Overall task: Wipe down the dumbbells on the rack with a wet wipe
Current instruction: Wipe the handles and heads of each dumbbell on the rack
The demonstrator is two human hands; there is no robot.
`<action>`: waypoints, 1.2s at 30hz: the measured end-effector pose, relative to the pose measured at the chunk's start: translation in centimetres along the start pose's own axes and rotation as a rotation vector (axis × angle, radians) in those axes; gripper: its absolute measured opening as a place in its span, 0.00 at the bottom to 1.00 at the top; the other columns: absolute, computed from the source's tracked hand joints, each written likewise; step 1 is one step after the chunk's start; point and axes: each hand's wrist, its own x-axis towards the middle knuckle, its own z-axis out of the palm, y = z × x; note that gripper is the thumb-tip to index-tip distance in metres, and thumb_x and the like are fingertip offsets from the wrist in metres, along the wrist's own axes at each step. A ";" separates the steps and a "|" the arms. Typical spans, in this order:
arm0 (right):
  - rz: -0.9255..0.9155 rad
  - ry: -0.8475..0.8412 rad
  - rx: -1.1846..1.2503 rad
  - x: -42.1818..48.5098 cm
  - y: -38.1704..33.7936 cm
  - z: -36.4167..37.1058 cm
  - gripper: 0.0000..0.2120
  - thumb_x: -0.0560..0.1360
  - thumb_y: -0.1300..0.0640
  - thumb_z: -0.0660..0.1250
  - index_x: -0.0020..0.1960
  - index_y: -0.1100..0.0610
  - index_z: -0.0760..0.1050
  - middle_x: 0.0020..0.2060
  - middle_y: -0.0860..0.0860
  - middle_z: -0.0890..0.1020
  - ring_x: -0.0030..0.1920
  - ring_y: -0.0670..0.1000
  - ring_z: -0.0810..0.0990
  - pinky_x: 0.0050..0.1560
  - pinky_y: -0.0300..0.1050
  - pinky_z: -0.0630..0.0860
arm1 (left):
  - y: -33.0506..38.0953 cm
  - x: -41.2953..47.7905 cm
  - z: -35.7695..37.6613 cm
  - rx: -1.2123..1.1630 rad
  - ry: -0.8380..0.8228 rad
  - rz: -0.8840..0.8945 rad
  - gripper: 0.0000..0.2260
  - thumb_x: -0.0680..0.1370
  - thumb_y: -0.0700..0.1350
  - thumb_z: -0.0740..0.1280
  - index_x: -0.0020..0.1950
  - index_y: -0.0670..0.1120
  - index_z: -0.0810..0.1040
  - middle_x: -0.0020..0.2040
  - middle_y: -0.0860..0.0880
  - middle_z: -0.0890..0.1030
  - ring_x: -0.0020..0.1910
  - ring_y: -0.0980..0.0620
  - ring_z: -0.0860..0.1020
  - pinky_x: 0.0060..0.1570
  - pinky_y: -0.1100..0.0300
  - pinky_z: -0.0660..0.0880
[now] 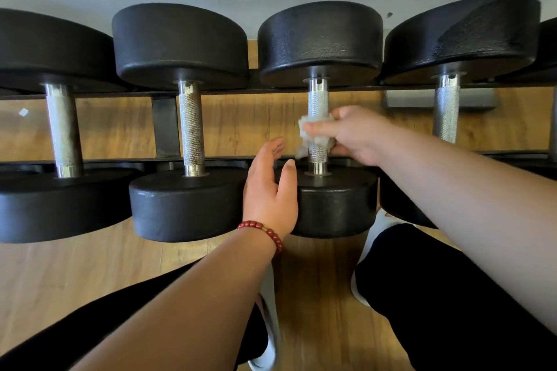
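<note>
Several black dumbbells lie side by side on a low rack (162, 126). On the third dumbbell (319, 42) from the left, my right hand (352, 134) grips a crumpled white wet wipe (312, 135) wrapped round the lower part of its knurled steel handle. My left hand (271, 190), with a red bead bracelet at the wrist, rests with straight fingers against the left side of that dumbbell's near head. The far heads of the third and fourth dumbbells look wet and shiny.
Neighbouring dumbbells (187, 45) stand close on both sides, the one at the right (461, 36) nearly touching. A grey wall rises behind the rack. Wooden floor (90, 265) lies below, with my black-clad legs and white shoes (268, 325) at the bottom.
</note>
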 end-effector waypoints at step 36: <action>-0.206 0.274 0.425 -4.4 0.5 1.5 0.06 0.73 0.57 0.74 0.49 0.52 0.79 0.45 0.49 0.85 0.46 0.49 0.84 0.39 0.39 0.76 | 5.8 2.7 -1.9 -0.377 -0.209 -0.152 0.12 0.79 0.56 0.64 0.55 0.52 0.82 0.53 0.47 0.84 0.56 0.49 0.82 0.63 0.45 0.74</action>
